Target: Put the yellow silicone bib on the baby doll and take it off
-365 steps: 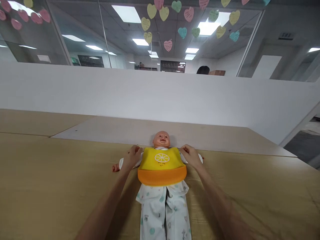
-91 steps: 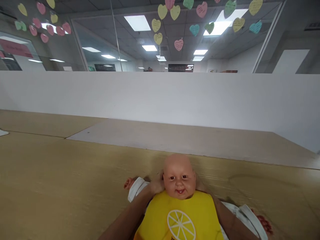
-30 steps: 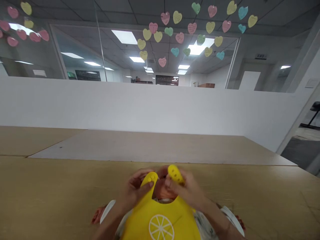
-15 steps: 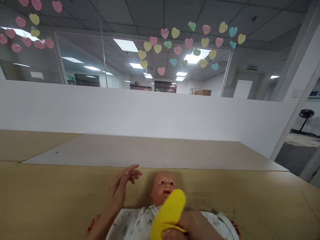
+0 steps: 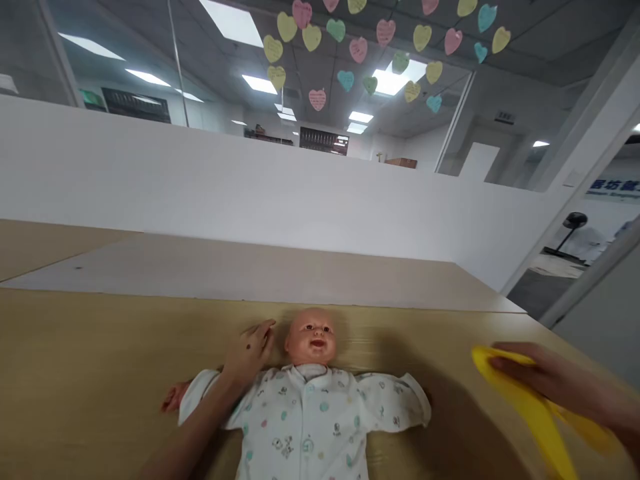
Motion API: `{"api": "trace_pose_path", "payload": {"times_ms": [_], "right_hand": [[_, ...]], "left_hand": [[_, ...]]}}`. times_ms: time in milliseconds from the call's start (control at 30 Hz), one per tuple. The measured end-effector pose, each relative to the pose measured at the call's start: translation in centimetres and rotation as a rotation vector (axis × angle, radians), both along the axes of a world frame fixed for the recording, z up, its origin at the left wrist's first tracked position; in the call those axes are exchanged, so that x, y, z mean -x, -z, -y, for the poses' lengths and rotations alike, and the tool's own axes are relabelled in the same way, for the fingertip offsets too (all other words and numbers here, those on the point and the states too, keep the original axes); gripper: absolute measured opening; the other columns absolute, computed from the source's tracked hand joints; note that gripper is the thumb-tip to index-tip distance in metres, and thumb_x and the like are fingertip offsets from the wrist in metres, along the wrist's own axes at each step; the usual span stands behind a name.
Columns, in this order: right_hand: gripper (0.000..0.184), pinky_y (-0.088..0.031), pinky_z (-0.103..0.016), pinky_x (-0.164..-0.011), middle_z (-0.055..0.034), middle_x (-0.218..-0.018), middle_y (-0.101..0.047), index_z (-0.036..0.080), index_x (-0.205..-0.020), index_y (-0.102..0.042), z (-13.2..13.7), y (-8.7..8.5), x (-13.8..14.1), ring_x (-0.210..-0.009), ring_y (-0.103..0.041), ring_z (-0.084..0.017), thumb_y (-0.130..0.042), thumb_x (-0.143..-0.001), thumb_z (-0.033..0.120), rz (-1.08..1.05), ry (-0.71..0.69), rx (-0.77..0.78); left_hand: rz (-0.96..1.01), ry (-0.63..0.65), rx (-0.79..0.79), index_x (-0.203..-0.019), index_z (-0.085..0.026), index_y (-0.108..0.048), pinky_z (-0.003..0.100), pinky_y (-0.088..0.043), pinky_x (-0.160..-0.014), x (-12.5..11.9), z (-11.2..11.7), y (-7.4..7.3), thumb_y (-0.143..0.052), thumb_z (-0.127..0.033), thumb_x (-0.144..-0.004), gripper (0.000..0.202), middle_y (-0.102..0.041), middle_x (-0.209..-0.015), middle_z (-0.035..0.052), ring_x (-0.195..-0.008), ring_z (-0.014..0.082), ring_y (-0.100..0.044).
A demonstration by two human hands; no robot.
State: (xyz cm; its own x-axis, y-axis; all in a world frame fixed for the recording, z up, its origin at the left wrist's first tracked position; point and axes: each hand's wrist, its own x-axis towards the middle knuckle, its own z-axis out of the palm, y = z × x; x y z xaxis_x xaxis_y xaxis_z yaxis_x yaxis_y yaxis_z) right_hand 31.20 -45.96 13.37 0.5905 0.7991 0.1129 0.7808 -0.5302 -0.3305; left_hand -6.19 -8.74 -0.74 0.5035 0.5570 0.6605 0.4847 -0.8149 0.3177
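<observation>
A baby doll (image 5: 311, 338) lies face up on the wooden table, arms spread. Its white printed shirt (image 5: 325, 413) has buttons down the front. Beside the doll's head, my left hand (image 5: 254, 348) has its fingers stretched out and holds nothing; that forearm crosses over the doll's sleeve. Off at the right, above the table, my right hand (image 5: 533, 373) grips a yellow floppy folded piece (image 5: 537, 427). Its lower part hangs down, slightly blurred, and I cannot tell exactly what it is. The doll's lower body is outside the view.
The tabletop (image 5: 100, 353) meets a paler panel (image 5: 280, 270) at the back. A low white wall (image 5: 300, 200) with glass above stands behind it, with heart-shaped notes on the glass. On the right, a doorway shows a black fan (image 5: 574, 221).
My right hand has carried the yellow piece from over the doll's chest to the far right. My left hand has turned and lowered beside the head. The view has tilted and shifted.
</observation>
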Motion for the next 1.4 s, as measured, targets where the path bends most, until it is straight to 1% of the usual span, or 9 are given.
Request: {"api": "trace_pose_path", "payload": {"times_ms": [67,167,367,633,800,1000,1100,1200,1400], "right_hand": [[0.033,-0.050,-0.031,-0.067,-0.0126,-0.088,-0.069,0.019,-0.077,-0.066,-3.0,1.8,-3.5,-0.077,-0.065,-0.024,-0.047,-0.083,0.044,-0.054,-0.006,0.201],[0.027,-0.047,-0.027,-0.065,-0.0108,-0.087,-0.070,0.013,-0.084,-0.067,-7.1,5.0,-7.5,-0.076,-0.066,-0.021,-0.045,-0.086,0.029,-0.020,0.028,0.348],[0.036,-0.045,-0.035,-0.081,-0.0159,-0.111,-0.065,0.013,-0.111,-0.063,-10.5,8.8,-11.4,-0.103,-0.060,-0.030,-0.058,-0.083,0.034,0.166,0.202,0.329],[0.044,-0.047,-0.035,-0.074,-0.0138,-0.118,-0.056,0.018,-0.127,-0.048,-10.5,7.2,-11.0,-0.098,-0.061,-0.027,-0.041,-0.093,0.044,0.425,0.419,0.106],[0.073,-0.043,-0.041,-0.087,-0.0188,-0.126,-0.047,0.014,-0.135,-0.034,-11.0,7.0,-11.2,-0.113,-0.050,-0.034,-0.063,-0.079,0.050,0.495,0.499,0.062],[0.080,-0.040,-0.044,-0.090,-0.0198,-0.130,-0.044,0.017,-0.135,-0.033,-12.2,7.5,-11.8,-0.119,-0.043,-0.037,-0.070,-0.071,0.048,0.372,0.598,0.042],[0.080,-0.040,-0.043,-0.091,-0.0220,-0.128,-0.045,0.013,-0.135,-0.034,-13.2,7.8,-11.9,-0.117,-0.045,-0.037,-0.068,-0.072,0.048,0.342,0.564,-0.005],[0.062,-0.039,-0.039,-0.094,-0.0216,-0.124,-0.049,0.008,-0.128,-0.043,-14.3,8.9,-10.8,-0.113,-0.049,-0.032,-0.061,-0.079,0.041,0.285,0.447,-0.114],[0.015,-0.046,-0.029,-0.073,-0.0088,-0.090,-0.062,0.015,-0.090,-0.056,-13.8,11.7,-1.1,-0.080,-0.058,-0.018,-0.047,-0.084,0.025,0.136,-0.041,-0.404]], "left_hand": [[-0.043,-0.011,-0.058,-0.097,-0.017,-0.063,0.031,-0.053,-0.066,-0.1,0.1,0.0,-0.041,-0.022,-0.085,0.025,-0.074,-0.085,0.0082,-0.074,0.0203,-0.069],[-0.063,-0.024,-0.154,-0.097,-0.017,-0.063,0.030,-0.053,-0.065,-0.1,0.3,0.2,-0.042,-0.020,-0.085,0.024,-0.073,-0.083,0.0080,-0.073,0.0200,-0.069],[-0.069,-0.022,-0.373,-0.096,-0.015,-0.062,0.031,-0.051,-0.064,0.0,0.4,0.5,-0.046,-0.016,-0.085,0.020,-0.072,-0.077,0.0074,-0.070,0.0210,-0.067],[-0.147,-0.021,-0.485,-0.096,-0.014,-0.062,0.031,-0.049,-0.065,-0.1,0.7,0.2,-0.050,-0.013,-0.083,0.018,-0.071,-0.076,0.0058,-0.068,0.0195,-0.065],[-0.159,-0.015,-0.488,-0.098,-0.013,-0.061,0.033,-0.048,-0.070,0.0,0.8,0.0,-0.050,-0.015,-0.083,0.018,-0.071,-0.077,0.0064,-0.070,0.0207,-0.065],[-0.168,-0.012,-0.478,-0.098,-0.013,-0.061,0.034,-0.047,-0.069,-0.1,0.8,-0.1,-0.051,-0.015,-0.083,0.018,-0.070,-0.074,0.0060,-0.069,0.0216,-0.065],[-0.169,-0.015,-0.475,-0.097,-0.014,-0.061,0.033,-0.047,-0.069,-0.1,0.9,-0.2,-0.051,-0.015,-0.083,0.017,-0.070,-0.074,0.0056,-0.069,0.0207,-0.064],[-0.156,-0.012,-0.473,-0.096,-0.014,-0.060,0.032,-0.048,-0.069,0.0,1.0,-0.3,-0.050,-0.015,-0.084,0.016,-0.071,-0.076,0.0058,-0.069,0.0203,-0.065],[-0.072,0.009,-0.394,-0.094,-0.018,-0.059,0.029,-0.049,-0.064,0.0,2.2,-2.0,-0.048,-0.015,-0.084,0.016,-0.071,-0.077,0.0047,-0.071,0.0186,-0.066]]}}
